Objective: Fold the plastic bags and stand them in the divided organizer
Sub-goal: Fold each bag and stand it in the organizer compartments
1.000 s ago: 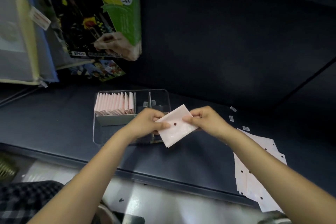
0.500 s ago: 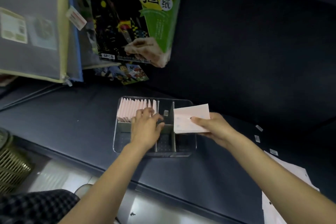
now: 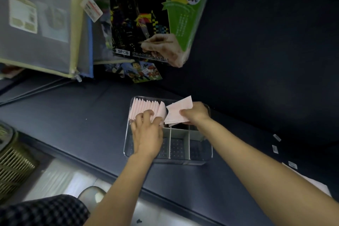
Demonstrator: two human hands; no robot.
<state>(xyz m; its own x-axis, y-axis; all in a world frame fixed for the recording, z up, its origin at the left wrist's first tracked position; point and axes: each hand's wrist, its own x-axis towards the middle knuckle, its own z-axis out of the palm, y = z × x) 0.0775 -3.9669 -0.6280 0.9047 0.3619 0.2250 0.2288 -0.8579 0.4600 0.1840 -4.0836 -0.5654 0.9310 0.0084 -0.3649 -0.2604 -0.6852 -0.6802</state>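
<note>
Two bare forearms reach from the bottom edge across a dark counter (image 3: 77, 115) to a clear organizer (image 3: 209, 154) split by grey dividers.

The nearer compartments of the organizer show only a dotted floor. The far left compartment holds a row (image 3: 145, 108) of folded pink bags standing on edge.

The left hand (image 3: 146, 134) lies over the near left part of the organizer, palm down, fingers bent onto the near end of the row, pressing the bags back and to the left. It grips nothing that can be seen.

The right hand (image 3: 195, 113) sits just right of the row, knuckles up, thumb and fingers pinching a folded bag (image 3: 178, 111) by its right edge. The bag is tilted, its left edge almost touching the last bag in the row, its bottom over the far middle compartment.

To do this step well, it seems best to keep the left hand pressed on the row so a gap stays open, then turn the folded bag upright and slide it down into that gap, folded edge first, so it does not spring open. The bag looks thin and limp and may unfold if let go too soon.

Farther back, a green scratch-paper pack (image 3: 157, 16) and zip pouches (image 3: 44, 24) lean against a dark wall.
</note>
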